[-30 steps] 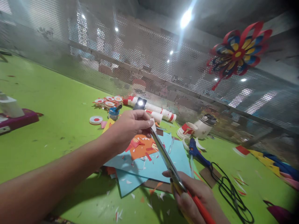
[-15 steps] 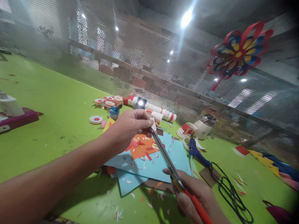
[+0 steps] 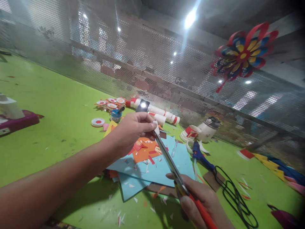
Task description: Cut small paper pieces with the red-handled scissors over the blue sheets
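My left hand is closed in a pinch on a small white paper piece held above the table. My right hand grips a pair of scissors with red-orange handles. The long blades point up and left and meet the paper piece at my left fingertips. Below them lie light blue paper sheets with an orange sheet and red scraps on top.
The green table carries paper clippings, a blue glue gun with a black cord, white-and-red paper rolls, round discs, a white kettle and a pink box. A paper flower hangs on the perforated metal wall.
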Available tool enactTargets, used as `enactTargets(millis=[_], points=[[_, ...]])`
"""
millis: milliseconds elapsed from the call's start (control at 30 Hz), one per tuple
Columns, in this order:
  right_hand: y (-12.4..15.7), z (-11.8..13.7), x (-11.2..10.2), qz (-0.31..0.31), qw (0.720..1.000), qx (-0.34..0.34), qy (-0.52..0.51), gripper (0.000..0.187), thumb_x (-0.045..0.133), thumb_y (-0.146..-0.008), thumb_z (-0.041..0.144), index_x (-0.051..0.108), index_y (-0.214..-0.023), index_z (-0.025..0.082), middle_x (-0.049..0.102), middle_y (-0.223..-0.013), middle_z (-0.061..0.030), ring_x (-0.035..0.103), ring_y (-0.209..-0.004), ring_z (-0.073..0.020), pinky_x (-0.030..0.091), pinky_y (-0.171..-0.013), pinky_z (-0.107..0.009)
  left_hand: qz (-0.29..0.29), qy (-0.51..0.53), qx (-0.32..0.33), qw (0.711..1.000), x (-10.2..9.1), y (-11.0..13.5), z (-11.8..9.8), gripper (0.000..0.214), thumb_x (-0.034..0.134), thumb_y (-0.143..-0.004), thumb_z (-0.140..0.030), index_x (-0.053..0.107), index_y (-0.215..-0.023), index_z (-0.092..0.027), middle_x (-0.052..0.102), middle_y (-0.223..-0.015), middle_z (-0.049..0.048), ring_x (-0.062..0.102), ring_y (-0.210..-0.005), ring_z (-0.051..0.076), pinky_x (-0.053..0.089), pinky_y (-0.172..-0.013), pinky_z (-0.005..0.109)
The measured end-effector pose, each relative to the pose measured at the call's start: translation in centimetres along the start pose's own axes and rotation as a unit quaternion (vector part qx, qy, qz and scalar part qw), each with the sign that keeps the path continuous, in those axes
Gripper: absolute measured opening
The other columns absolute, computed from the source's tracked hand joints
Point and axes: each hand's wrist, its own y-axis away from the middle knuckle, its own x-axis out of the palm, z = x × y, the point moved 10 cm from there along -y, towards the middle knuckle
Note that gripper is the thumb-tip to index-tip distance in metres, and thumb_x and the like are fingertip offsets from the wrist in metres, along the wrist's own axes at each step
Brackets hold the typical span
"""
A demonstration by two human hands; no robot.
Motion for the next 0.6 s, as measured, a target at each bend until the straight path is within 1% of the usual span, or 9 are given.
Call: enactTargets(millis=[133,200,267,400,500,600], points=[[0.03,0.06,-0.09,-0.009,0.999,0.004,-0.031,0.048,0.041,-0.088,0.059,0.066,-0.109,0.024,0.063,-0.069,-0.0003,0.057,-0.061,-0.0155,0.043,-0.057,-0.022,0.002,-0.004,-0.001,1.000,-0.08,-0.02,-0.01,0.014,0.062,-0.073,-0.010,0.055,-0.062,-0.012,0.061,-0.056,0.0007,0.059,-0.052,0.011,0.045,-0.055,0.023],[0.02,0.01,-0.03,-0.008,0.999,0.009,-0.033,0.048,0.041,-0.088,0.059,0.066,-0.106,0.023,0.063,-0.069,-0.0004,0.058,-0.063,-0.0162,0.043,-0.057,-0.022,0.004,-0.007,-0.002,1.000,-0.10,-0.02,-0.02,0.013,0.062,-0.073,-0.011,0.055,-0.062,-0.012,0.061,-0.056,0.0010,0.059,-0.053,0.011,0.045,-0.056,0.025],[-0.06,0.08,0.02,-0.002,1.000,0.011,-0.021,0.047,0.040,-0.088,0.059,0.067,-0.101,0.022,0.061,-0.067,-0.0005,0.057,-0.062,-0.0160,0.042,-0.056,-0.023,0.004,-0.011,-0.002,1.000,-0.12,-0.01,-0.01,0.013,0.063,-0.072,-0.012,0.056,-0.062,-0.013,0.061,-0.057,0.0012,0.058,-0.053,0.011,0.045,-0.058,0.026],[-0.34,0.75,-0.29,-0.003,1.000,-0.009,-0.004,0.045,0.040,-0.088,0.057,0.069,-0.094,0.022,0.058,-0.065,-0.0001,0.052,-0.056,-0.0142,0.040,-0.052,-0.022,0.003,-0.018,-0.002,1.000,-0.12,0.02,0.06,0.013,0.064,-0.072,-0.013,0.056,-0.061,-0.014,0.061,-0.058,0.0009,0.058,-0.054,0.012,0.045,-0.061,0.028],[-0.45,0.73,-0.25,0.003,1.000,-0.003,-0.011,0.045,0.041,-0.088,0.057,0.068,-0.096,0.021,0.053,-0.060,0.0020,0.046,-0.047,-0.0110,0.038,-0.049,-0.021,0.001,-0.027,-0.002,1.000,-0.19,-0.01,0.12,0.013,0.064,-0.071,-0.014,0.055,-0.061,-0.014,0.060,-0.058,0.0010,0.058,-0.054,0.012,0.045,-0.060,0.028],[-0.38,0.34,0.27,0.024,1.000,0.013,-0.002,0.050,0.037,-0.089,0.058,0.067,-0.097,0.019,0.050,-0.058,0.0024,0.043,-0.042,-0.0096,0.035,-0.044,-0.021,-0.005,-0.046,0.003,0.999,-0.38,-0.10,0.07,0.012,0.064,-0.070,-0.015,0.056,-0.061,-0.014,0.060,-0.057,0.0010,0.058,-0.054,0.012,0.045,-0.061,0.028]])
